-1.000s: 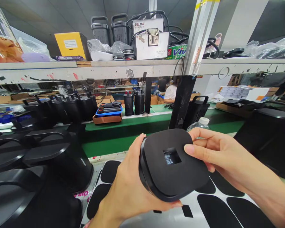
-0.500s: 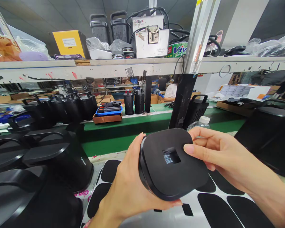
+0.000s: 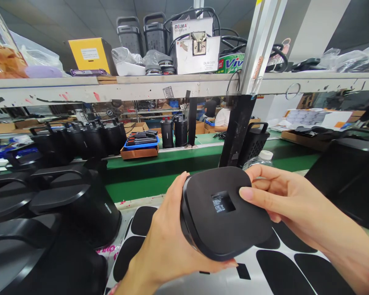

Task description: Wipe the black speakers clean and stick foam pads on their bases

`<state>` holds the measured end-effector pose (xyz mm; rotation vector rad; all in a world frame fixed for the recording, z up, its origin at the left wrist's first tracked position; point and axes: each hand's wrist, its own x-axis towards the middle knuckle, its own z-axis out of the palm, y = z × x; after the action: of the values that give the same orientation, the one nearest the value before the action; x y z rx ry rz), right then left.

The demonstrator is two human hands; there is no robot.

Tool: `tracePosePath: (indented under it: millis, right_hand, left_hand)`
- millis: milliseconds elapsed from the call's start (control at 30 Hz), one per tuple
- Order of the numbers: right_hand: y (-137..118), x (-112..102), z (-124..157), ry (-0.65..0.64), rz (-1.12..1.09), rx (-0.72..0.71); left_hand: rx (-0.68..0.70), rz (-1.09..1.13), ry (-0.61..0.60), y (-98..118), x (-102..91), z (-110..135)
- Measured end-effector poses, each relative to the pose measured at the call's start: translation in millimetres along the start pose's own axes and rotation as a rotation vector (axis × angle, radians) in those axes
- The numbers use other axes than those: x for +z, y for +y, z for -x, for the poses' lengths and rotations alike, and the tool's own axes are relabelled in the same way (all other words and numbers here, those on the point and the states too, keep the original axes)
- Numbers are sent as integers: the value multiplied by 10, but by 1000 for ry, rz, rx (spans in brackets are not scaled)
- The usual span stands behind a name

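I hold a black speaker [image 3: 224, 229] tipped so its rounded-square underside faces me, with a small printed label window in the middle. My left hand [image 3: 166, 241] wraps round its left side and lower edge, thumb underneath. My right hand [image 3: 283, 200] rests on the upper right of the base pad, thumb pressing near the label. Beneath lies a white backing sheet [image 3: 184, 282] carrying several black rounded foam pads [image 3: 143, 221].
Several black handled speakers [image 3: 80, 205] crowd the left side. A large black unit [image 3: 350, 180] stands at right. A green conveyor [image 3: 160, 172] runs behind, with a water bottle [image 3: 260, 159], an orange tray [image 3: 139, 152] and a black post [image 3: 236, 131]. A cluttered shelf [image 3: 141, 88] hangs overhead.
Nothing has moved apart from a very slight shift of view; both hands keep the same hold on the speaker.
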<state>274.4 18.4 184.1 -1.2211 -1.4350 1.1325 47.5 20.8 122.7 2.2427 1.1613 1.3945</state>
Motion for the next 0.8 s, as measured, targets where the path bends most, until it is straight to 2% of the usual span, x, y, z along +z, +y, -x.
tracePosePath:
  millis: [300,800]
  right_hand:
    - [-25,19,8,31,48,-4]
    - [-22,15,-11,57,71,18]
  left_hand:
    - [-27,19,-3,26,11,-3]
    - [13,-12,-44,-25,3,-2]
